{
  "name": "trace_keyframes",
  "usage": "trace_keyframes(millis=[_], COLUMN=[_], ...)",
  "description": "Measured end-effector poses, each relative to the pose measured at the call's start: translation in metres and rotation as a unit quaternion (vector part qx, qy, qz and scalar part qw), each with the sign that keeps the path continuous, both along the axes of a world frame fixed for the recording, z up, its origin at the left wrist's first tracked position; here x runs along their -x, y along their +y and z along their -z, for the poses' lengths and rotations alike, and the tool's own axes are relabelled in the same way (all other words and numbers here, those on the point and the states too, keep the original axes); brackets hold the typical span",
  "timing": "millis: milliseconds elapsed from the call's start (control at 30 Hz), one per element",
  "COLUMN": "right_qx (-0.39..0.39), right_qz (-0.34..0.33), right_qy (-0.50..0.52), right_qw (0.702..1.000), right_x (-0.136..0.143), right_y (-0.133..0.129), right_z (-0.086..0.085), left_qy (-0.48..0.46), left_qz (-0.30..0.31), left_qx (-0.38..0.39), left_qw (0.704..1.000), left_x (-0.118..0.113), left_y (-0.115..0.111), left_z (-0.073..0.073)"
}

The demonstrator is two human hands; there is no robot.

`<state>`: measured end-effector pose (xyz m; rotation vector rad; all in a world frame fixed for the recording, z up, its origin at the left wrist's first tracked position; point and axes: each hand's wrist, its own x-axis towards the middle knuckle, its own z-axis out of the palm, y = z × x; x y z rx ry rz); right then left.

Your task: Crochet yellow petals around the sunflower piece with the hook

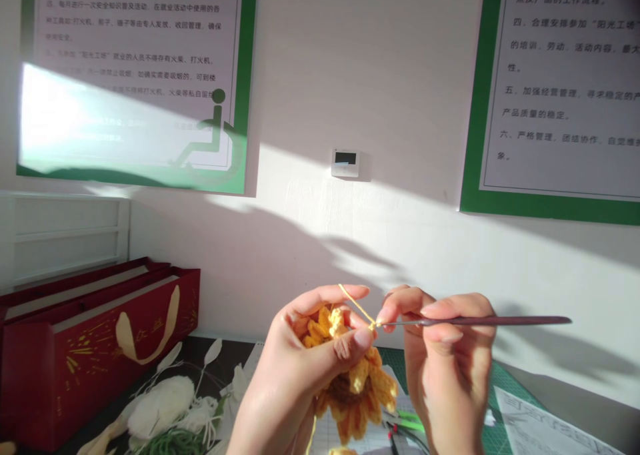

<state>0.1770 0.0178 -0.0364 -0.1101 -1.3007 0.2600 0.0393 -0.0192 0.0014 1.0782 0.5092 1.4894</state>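
Observation:
Held up in the middle of the head view is a yellow crocheted flower [347, 415] with a brown centre. My left hand [305, 368] is closed on it, thumb and fingers pinching a petal edge. A strand of yellow yarn [356, 301] runs over the left index finger down to the stitch. Between the fingers of my right hand [447, 355] is a crochet hook [505, 321] with a dark reddish handle. Its thin metal tip points left and meets the yarn at the left thumb. Part of the flower is hidden behind my left hand.
Red gift bags [115, 348] stand at the left. Near them lie a ball of white yarn [163, 407] and green yarn [173, 441]. Below the hands are a green cutting mat [500, 381], a printed sheet [550, 421] and a black-handled tool [393, 435]. The wall stands close behind.

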Motion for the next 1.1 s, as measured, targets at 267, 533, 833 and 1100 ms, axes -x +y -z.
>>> trace_keyframes(millis=[267,533,833,1100], right_qx=[-0.076,-0.099,-0.070,-0.058], right_qz=[0.049,0.056,0.028,0.002], right_qy=[-0.012,-0.012,-0.014,-0.007], right_qw=[0.996,0.993,0.997,0.998], right_x=[-0.0010,-0.0003,0.0000,0.0011], right_y=[-0.0005,-0.0013,-0.0006,-0.0018], right_z=[0.0007,-0.0016,-0.0004,-0.0003], left_qy=[-0.002,-0.024,-0.019,-0.021], left_qz=[-0.003,0.001,-0.007,-0.006], left_qx=[-0.003,-0.002,-0.007,-0.013], left_qw=[1.000,1.000,1.000,1.000], left_x=[0.0005,-0.0015,-0.0006,-0.0006], left_y=[-0.0023,-0.0057,-0.0041,-0.0040], left_z=[-0.0013,-0.0031,-0.0016,-0.0013])
